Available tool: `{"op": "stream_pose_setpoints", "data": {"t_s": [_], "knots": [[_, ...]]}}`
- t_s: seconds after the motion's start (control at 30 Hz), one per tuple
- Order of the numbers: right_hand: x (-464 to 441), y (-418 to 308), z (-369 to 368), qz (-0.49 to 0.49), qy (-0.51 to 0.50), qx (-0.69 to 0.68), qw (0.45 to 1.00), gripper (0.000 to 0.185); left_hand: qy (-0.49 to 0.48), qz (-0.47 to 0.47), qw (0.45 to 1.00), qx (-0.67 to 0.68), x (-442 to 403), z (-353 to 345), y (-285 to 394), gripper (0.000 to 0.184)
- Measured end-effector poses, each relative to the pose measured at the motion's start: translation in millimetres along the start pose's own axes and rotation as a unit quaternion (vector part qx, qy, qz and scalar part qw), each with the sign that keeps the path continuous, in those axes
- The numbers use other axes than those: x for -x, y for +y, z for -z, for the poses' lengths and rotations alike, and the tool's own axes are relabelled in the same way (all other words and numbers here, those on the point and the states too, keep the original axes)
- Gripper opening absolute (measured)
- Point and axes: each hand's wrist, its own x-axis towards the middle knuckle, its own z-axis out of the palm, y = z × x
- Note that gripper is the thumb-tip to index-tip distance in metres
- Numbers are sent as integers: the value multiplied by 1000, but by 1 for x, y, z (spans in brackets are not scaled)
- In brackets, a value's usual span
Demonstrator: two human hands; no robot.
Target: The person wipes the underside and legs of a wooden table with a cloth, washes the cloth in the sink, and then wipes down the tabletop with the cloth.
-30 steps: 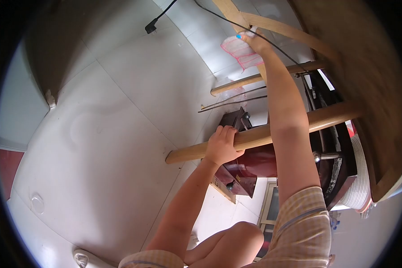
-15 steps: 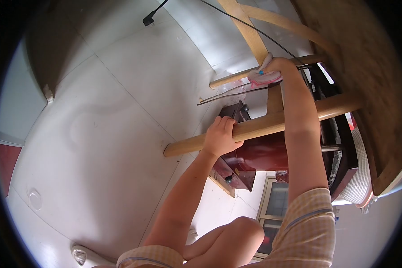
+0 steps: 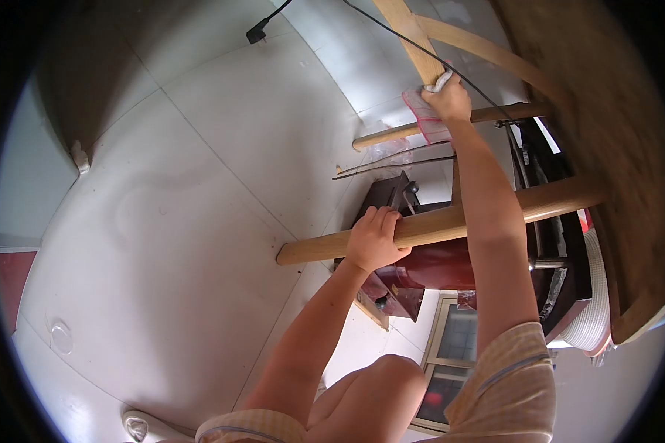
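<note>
My left hand [image 3: 375, 238] is wrapped round a round wooden leg [image 3: 436, 226] that slants from the floor up to the right. Farther up, my right hand [image 3: 451, 97] grips a white cloth with pink lines [image 3: 427, 119] against a flat wooden bar [image 3: 414, 46]. Part of the cloth hangs down to the left of my fingers. A thin black cable [image 3: 399, 35] passes just above that hand. Behind the leg is a dark red object [image 3: 443, 266], partly hidden by my right forearm.
A black plug [image 3: 256, 33] hangs over the pale tiled floor [image 3: 192, 221]. A second wooden leg [image 3: 388, 136] and clear plastic [image 3: 389, 151] lie beyond my left hand. A dark wooden surface [image 3: 591, 88] fills the right side. A white coiled roll [image 3: 592, 303] is below it.
My right hand first came down the flat bar with the cloth, then moved slightly back up. The cloth now hangs open instead of bunched. My left hand has kept its hold on the leg.
</note>
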Motion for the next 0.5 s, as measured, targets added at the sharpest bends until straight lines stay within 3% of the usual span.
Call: {"op": "stream_pose_setpoints", "data": {"t_s": [0.3, 0.33, 0.43, 0.5], "knots": [[-26, -73, -6, -16, 170, 22, 985, 72, 11, -15, 1000, -6, 0, 0, 0, 45], [-28, -85, -12, -73, 217, 10, 973, 64, 15, -16, 1000, -2, 0, -1, 1, 46], [-27, -97, -14, -123, 236, -3, 964, 54, 14, -14, 1000, 0, -1, 1, 2, 45], [-27, -92, -24, -94, 284, 7, 954, 51, 11, -19, 1000, -2, 0, 1, 1, 44]]}}
